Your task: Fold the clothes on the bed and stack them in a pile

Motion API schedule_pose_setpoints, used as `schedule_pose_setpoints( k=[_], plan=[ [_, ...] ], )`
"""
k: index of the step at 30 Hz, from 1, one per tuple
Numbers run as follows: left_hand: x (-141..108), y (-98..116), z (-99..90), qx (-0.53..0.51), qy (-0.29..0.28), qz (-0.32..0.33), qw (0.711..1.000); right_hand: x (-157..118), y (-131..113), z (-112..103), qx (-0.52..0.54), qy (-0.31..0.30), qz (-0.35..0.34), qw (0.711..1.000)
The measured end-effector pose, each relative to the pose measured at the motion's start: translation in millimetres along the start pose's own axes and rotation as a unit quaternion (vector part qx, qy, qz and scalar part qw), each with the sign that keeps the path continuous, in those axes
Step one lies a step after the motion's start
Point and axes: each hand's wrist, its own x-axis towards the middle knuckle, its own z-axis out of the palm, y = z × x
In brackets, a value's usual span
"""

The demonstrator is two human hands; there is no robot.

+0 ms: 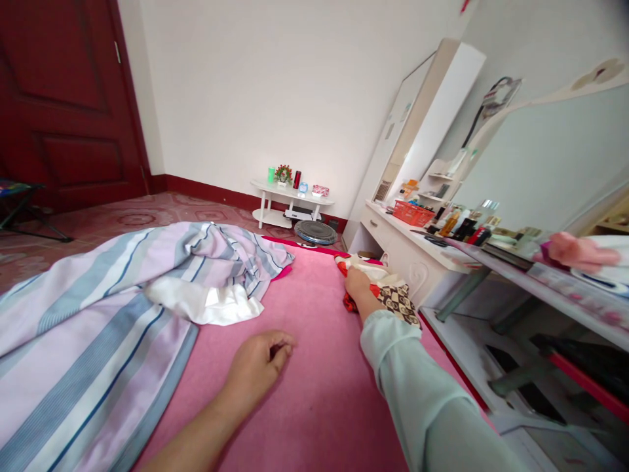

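My left hand (pixel 260 359) hovers over or rests on the pink bed sheet (pixel 314 393), its fingers loosely curled, with a gap to the thumb and nothing in it. My right hand (pixel 358 283) reaches forward to a bunched cloth pile (pixel 398 303) at the bed's right edge. The pile shows red, cream and a brown-and-cream print. Its fingers appear closed on the cloth, though their tips are partly hidden. Left of my left hand lies a striped quilt (pixel 113 328) in lilac, grey and white, with a white cloth (pixel 211 303) on its edge.
Beside the bed on the right stands a white dressing table (pixel 403 246) with bottles, a red basket (pixel 413 213) and a mirror (pixel 550 157). A glass-topped table (pixel 540 288) is nearer. Beyond the bed's foot are a small white table (pixel 289 193) and a round dark object (pixel 316 231).
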Motion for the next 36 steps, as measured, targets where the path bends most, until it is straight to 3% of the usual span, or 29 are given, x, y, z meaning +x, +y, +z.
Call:
schedule_pose_setpoints(
  k=[3,6,11,13,15,18,21,24,26,30,32,36],
  plan=[
    [0,1,0.0,-0.001,-0.001,-0.004,1.000,3,2,-6,0.031,0.052,0.014,0.998],
    [-1,2,0.4,0.002,0.000,-0.006,1.000,-1,1,-15,0.071,0.084,-0.027,0.994],
    [-1,0,0.5,0.001,0.000,-0.003,1.000,-38,4,-13,0.085,0.125,-0.106,0.983],
    [0,-1,0.1,0.002,-0.003,-0.004,1.000,-52,7,-9,0.063,0.079,-0.088,0.991],
    [1,-3,-0.2,-0.002,-0.011,0.000,1.000,-59,10,-9,0.057,-0.010,-0.078,0.995],
    [1,-5,-0.7,-0.013,-0.019,0.004,1.000,-63,17,-21,0.098,-0.067,-0.130,0.984],
    [1,-5,-1.0,-0.011,-0.021,0.004,1.000,-77,35,-40,0.120,-0.016,-0.135,0.983],
    [0,-3,-0.8,-0.001,-0.015,0.008,1.000,-107,67,-49,0.074,0.103,-0.082,0.989],
    [0,-2,-0.7,0.003,-0.012,0.007,1.000,-128,91,-49,0.025,0.150,-0.061,0.986],
    [1,-2,-0.5,0.009,-0.019,0.002,1.000,-144,123,-45,-0.003,0.087,-0.050,0.995],
    [0,-3,-0.8,0.008,-0.022,0.002,1.000,-142,128,-45,-0.003,0.051,-0.073,0.996],
    [0,-4,-2.1,-0.001,-0.024,0.011,1.000,-133,133,-55,-0.050,0.048,-0.102,0.992]
  ],
)
